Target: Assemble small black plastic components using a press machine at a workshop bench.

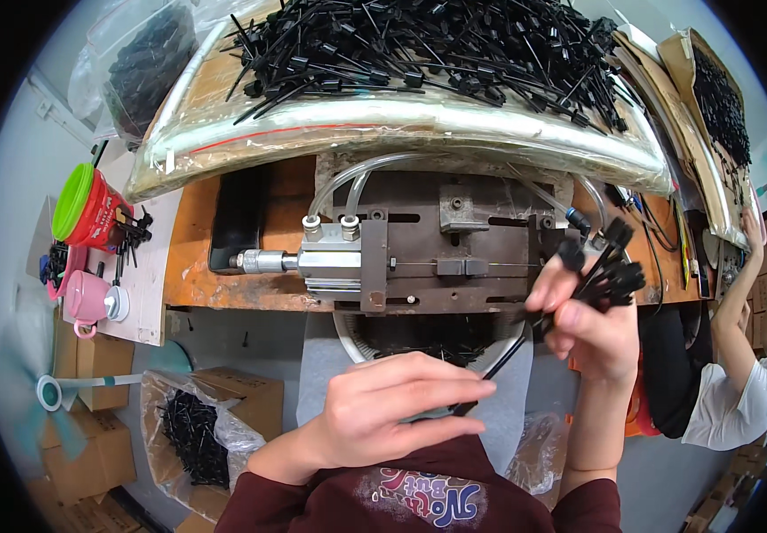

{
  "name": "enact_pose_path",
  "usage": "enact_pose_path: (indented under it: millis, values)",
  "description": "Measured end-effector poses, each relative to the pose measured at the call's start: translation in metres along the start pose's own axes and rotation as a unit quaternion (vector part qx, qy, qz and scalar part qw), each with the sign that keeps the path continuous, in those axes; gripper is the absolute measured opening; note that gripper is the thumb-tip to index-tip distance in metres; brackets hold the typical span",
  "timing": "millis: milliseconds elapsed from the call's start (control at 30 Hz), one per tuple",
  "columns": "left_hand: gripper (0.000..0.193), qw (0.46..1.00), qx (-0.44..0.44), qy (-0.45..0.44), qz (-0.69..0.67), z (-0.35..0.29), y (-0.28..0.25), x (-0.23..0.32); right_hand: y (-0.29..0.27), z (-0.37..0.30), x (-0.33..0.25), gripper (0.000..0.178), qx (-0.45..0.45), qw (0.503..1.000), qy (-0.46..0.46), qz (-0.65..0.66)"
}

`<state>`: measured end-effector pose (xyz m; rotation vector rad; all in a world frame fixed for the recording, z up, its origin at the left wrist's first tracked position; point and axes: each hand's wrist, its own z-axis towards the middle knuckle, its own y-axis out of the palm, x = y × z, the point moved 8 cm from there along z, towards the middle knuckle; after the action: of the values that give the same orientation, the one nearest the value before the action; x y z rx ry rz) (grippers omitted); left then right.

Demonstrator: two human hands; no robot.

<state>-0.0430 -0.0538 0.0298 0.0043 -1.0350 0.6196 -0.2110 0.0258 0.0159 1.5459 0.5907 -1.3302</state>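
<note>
My right hand [601, 333] is closed round a bunch of black plastic stem parts [614, 280] with chunky heads, held just right of the metal fixture. Lower and to the left, my left hand [405, 400] pinches one thin black stem part [503, 360], which slants up toward the right hand. My left thumb is hidden behind the fingers. Ahead of both hands lies the dark metal fixture [419, 209], with a silver air cylinder [330, 262] at its left and a small block [460, 266] in its middle.
A raised tray [383, 115] heaped with black parts [428, 49] overhangs the orange bench [192, 258]. Below the bench edge stands a white basket [348, 342] holding more parts. Left are a red bucket [103, 209], a pink cup [87, 298] and a fan [48, 391]. A co-worker [739, 400] sits right.
</note>
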Motion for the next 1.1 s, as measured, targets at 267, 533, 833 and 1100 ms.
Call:
enact_pose_path:
  millis: [267,533,833,1100]
  values:
    - [0.039,0.999,0.032,-0.015,0.020,-0.004,0.002,-0.012,-0.024,-0.006,-0.008,0.012,0.086,0.994,-0.068,0.001]
    - [0.030,0.980,0.072,-0.098,-0.158,-0.006,-0.003,-0.028,-0.015,-0.014,-0.001,0.013,0.146,0.978,-0.084,-0.126]
    - [0.045,0.928,0.176,-0.146,-0.295,-0.009,0.001,-0.040,0.003,-0.028,0.006,0.014,0.186,0.937,-0.144,-0.256]
    - [0.054,0.956,0.027,-0.159,-0.244,0.002,0.021,-0.043,0.035,-0.042,0.005,0.030,0.144,0.806,-0.313,-0.481]
